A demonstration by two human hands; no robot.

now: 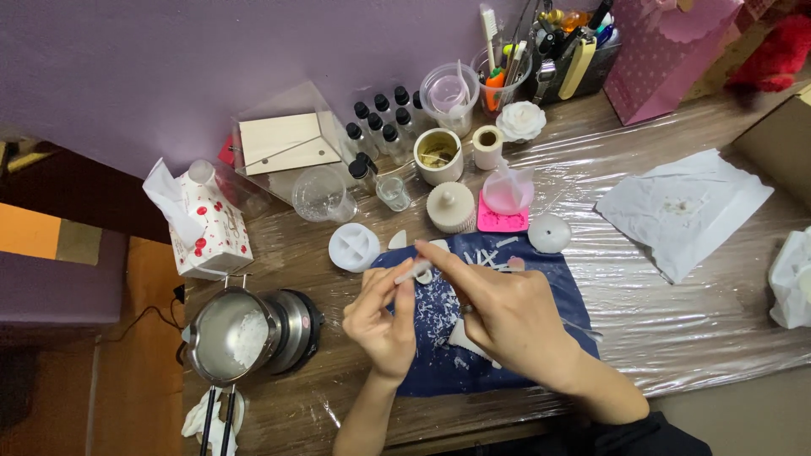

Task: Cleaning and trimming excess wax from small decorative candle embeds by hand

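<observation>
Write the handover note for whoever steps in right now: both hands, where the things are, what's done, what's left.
Left hand: pinching a small white wax piece over the dark blue mat.
Right hand: fingers on the same piece; a thin metal tool shows under it.
Things: white shavings are scattered on the mat; the metal pot at left holds white wax.
Done: some scraping, judging by the shavings.
Left: cannot tell how much trimming remains.

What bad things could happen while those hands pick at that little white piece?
The white piece is pinched between the left hand and right hand; it looks thin and might snap. White flakes lie loose on the blue mat and could get brushed off. The metal pot sits near the table edge by the left elbow, so a bump might tip it.
</observation>
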